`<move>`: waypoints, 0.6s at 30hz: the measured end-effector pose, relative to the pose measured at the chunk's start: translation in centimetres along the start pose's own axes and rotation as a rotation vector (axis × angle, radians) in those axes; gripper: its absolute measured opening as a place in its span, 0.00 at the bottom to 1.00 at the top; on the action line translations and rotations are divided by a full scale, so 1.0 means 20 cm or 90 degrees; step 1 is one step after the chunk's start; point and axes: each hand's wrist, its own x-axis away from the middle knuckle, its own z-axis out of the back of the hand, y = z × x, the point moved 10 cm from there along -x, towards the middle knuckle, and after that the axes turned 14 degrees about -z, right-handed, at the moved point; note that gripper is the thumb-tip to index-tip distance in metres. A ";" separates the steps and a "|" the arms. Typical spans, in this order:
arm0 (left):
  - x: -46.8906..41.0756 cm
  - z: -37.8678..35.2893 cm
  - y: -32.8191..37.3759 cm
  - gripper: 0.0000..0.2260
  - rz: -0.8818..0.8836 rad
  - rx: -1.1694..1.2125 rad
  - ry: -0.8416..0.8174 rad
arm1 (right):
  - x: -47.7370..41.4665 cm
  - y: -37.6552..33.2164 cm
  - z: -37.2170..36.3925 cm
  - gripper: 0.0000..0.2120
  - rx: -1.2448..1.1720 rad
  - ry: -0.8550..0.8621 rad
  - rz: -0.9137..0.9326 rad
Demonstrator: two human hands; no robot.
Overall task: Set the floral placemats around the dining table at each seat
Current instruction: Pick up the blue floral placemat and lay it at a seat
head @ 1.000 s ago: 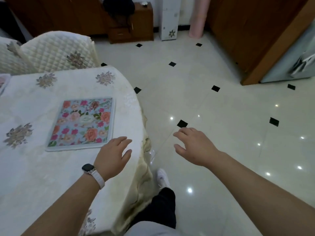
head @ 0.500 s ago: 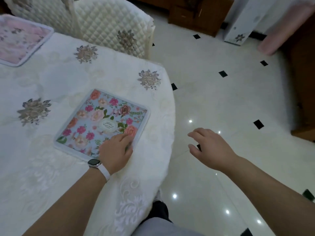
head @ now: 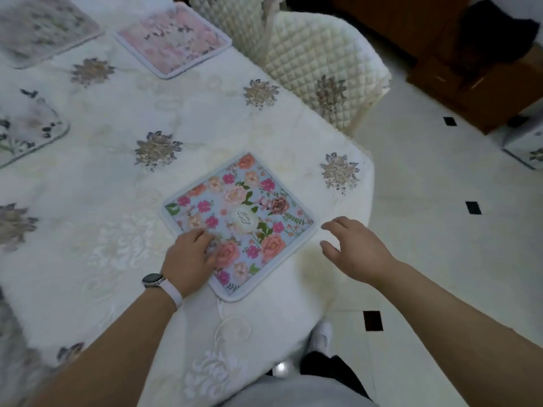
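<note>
A light-blue floral placemat point(head: 246, 212) lies flat on the white tablecloth of the dining table point(head: 123, 201), turned like a diamond near the table's right edge. My left hand point(head: 189, 257), with a watch on the wrist, rests palm down on the mat's near-left part, fingers pressing it. My right hand point(head: 352, 251) hovers open just right of the mat, above the table edge, holding nothing. A pink floral placemat point(head: 172, 39) lies at the far side. Two more mats sit at the far left point(head: 44, 27) and the left edge point(head: 26, 133).
Two quilted cream chairs point(head: 317, 54) stand at the table's far right. Glossy tile floor with black diamonds point(head: 440, 230) lies to the right, with brown wooden furniture point(head: 470, 69) beyond. My legs and a white shoe point(head: 321, 336) are beside the table's near edge.
The view has swung left over the table. My left hand went from the cloth onto the blue mat, which has turned to a diamond angle. My right hand has come in towards the mat's right corner.
</note>
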 end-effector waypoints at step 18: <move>0.30 -0.05 -0.01 0.27 0.750 0.331 0.298 | -0.75 -0.17 -0.18 0.27 -0.102 -0.280 0.144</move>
